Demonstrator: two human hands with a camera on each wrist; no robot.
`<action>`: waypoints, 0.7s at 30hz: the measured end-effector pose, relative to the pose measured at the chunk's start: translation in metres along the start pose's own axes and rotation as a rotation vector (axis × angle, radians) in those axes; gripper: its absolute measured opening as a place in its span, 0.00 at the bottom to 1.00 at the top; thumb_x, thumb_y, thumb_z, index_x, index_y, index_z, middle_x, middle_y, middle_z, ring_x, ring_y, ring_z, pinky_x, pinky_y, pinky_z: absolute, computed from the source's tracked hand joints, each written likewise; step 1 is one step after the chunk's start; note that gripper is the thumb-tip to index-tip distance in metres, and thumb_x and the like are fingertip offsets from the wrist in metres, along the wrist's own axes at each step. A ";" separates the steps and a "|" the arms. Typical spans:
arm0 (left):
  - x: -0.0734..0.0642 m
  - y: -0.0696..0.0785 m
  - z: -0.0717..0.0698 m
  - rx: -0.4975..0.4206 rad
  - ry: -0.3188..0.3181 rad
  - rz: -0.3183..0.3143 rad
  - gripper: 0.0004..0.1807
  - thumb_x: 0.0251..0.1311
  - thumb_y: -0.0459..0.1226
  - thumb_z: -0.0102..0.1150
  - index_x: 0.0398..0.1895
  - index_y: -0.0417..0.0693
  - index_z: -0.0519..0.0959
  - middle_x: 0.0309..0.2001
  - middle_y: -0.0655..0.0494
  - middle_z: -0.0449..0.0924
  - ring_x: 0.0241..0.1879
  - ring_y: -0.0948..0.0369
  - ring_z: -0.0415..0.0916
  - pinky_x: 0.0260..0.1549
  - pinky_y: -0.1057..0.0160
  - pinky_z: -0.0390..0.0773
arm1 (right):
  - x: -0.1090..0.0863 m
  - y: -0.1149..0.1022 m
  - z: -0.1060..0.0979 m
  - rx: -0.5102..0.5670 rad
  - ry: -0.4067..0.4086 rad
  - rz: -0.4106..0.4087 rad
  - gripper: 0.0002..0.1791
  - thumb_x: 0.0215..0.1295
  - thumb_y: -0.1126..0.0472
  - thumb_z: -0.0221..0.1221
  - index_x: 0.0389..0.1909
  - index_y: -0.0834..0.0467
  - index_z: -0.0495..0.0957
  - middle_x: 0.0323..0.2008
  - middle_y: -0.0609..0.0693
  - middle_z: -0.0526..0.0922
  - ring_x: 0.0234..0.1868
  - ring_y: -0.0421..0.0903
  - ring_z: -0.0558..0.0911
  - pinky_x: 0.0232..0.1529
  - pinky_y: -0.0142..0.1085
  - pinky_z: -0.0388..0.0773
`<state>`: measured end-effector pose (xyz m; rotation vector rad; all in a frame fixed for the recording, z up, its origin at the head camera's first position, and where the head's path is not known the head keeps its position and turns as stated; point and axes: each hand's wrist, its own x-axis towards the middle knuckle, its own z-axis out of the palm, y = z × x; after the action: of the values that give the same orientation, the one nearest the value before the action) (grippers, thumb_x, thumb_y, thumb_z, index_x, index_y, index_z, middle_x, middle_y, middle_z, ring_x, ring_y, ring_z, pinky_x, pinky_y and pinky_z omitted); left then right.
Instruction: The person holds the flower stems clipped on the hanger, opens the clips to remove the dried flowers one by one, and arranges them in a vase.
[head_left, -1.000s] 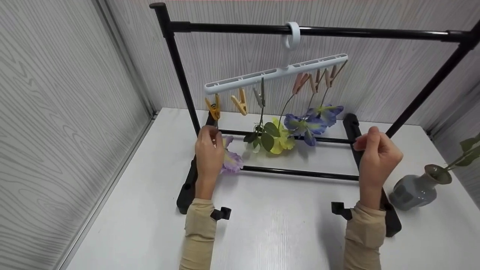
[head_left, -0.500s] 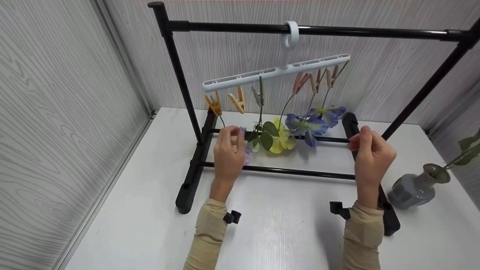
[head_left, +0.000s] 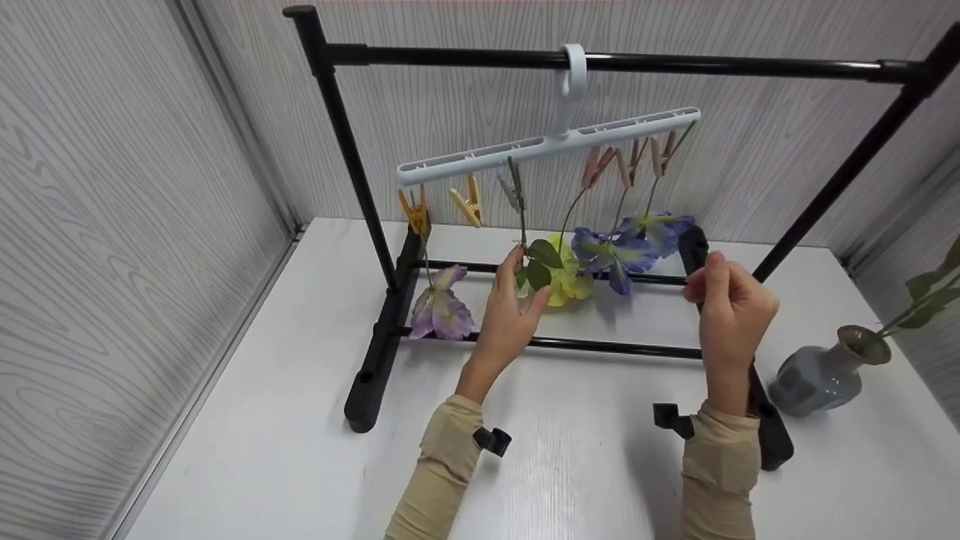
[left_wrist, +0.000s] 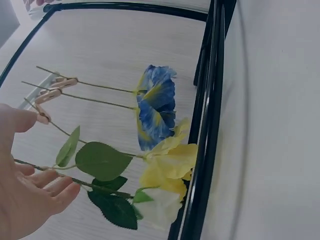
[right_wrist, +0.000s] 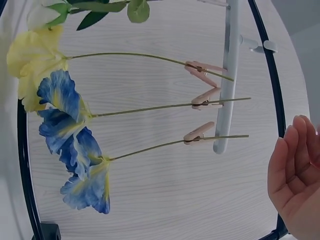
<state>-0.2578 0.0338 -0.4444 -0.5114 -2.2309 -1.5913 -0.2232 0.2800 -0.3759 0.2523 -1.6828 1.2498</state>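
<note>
My left hand [head_left: 506, 319] reaches up with its fingers fairly straight beside the leafy stem of a white flower [left_wrist: 157, 207]. Its fingertips are close to the green leaves [head_left: 540, 270]; whether they touch the stem is hard to tell. My right hand [head_left: 735, 311] hovers at the right, fingers loosely bent, holding nothing. Between the hands hang a yellow flower [head_left: 568, 277] and two blue flowers [right_wrist: 75, 135], head down from pink clips [right_wrist: 202, 100] on a white hanger [head_left: 547, 146]. At the left, a purple flower [head_left: 442, 311] hangs from an orange clip [head_left: 415, 214].
A black rack [head_left: 465, 57] carries the hanger, which tilts down to the left. One pale yellow clip [head_left: 469, 204] holds no flower. A grey vase [head_left: 817, 379] with a leafy stem stands on the white table [head_left: 592, 450] at the right.
My left hand has left the purple flower, moved right to the leafy stem and straightened its fingers. The purple flower hangs freely. My right hand stays almost where it was.
</note>
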 end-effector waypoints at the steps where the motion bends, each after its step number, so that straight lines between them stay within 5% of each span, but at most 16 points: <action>1: 0.001 -0.002 0.001 -0.011 0.008 -0.006 0.41 0.76 0.42 0.57 0.81 0.37 0.49 0.80 0.41 0.53 0.78 0.47 0.54 0.74 0.47 0.60 | 0.000 0.000 0.001 -0.001 -0.004 -0.001 0.23 0.75 0.71 0.55 0.16 0.73 0.77 0.17 0.37 0.77 0.19 0.29 0.76 0.25 0.21 0.71; 13: 0.010 -0.022 -0.009 -0.133 0.046 -0.142 0.44 0.76 0.43 0.58 0.83 0.40 0.46 0.81 0.39 0.49 0.78 0.44 0.52 0.74 0.45 0.59 | -0.005 -0.003 0.011 0.002 -0.078 -0.048 0.22 0.73 0.72 0.57 0.14 0.68 0.77 0.16 0.47 0.78 0.20 0.29 0.77 0.26 0.21 0.73; 21: 0.015 -0.024 -0.008 -0.175 0.049 -0.101 0.42 0.76 0.39 0.57 0.82 0.35 0.46 0.79 0.41 0.58 0.77 0.46 0.56 0.75 0.51 0.57 | -0.006 -0.007 0.011 -0.003 -0.116 -0.072 0.21 0.72 0.73 0.58 0.15 0.68 0.78 0.15 0.56 0.78 0.20 0.29 0.77 0.27 0.21 0.73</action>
<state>-0.2821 0.0199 -0.4545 -0.4072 -2.1240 -1.8409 -0.2222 0.2660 -0.3762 0.3861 -1.7582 1.1989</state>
